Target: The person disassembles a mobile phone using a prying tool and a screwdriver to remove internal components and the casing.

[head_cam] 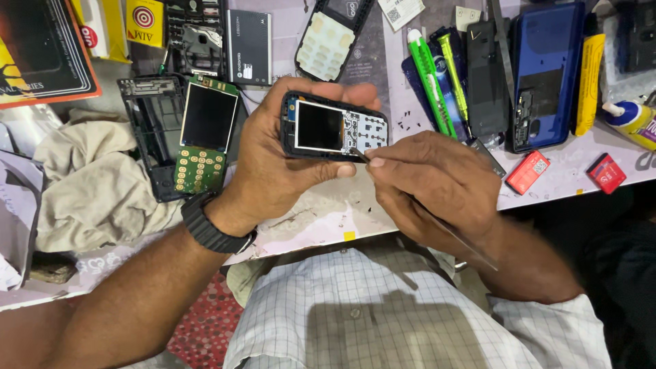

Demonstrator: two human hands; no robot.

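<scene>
Between our fingertips sits the work: our left hand [273, 160] curls around an opened keypad phone [333, 127], thumb pressed along its lower edge and the other fingers wrapped behind its top, so the small dark screen and bare key contacts face us. We hold it above the near edge of the workbench [321, 219], in front of our chest. Our right hand [437, 181] has its fingers pressed together, pinching a thin metal tool [451, 234] whose tip touches the phone's lower right edge; the shaft runs back under our palm toward the wrist. A black watch [208, 225] circles our left wrist.

Just left of the phone lies a green circuit board with a screen [205, 133] on a black frame. A crumpled beige cloth [96, 178] lies farther left. To the right we see a green utility knife [430, 82], a blue phone back [547, 75], two small red packets [527, 172] and a glue bottle [632, 119].
</scene>
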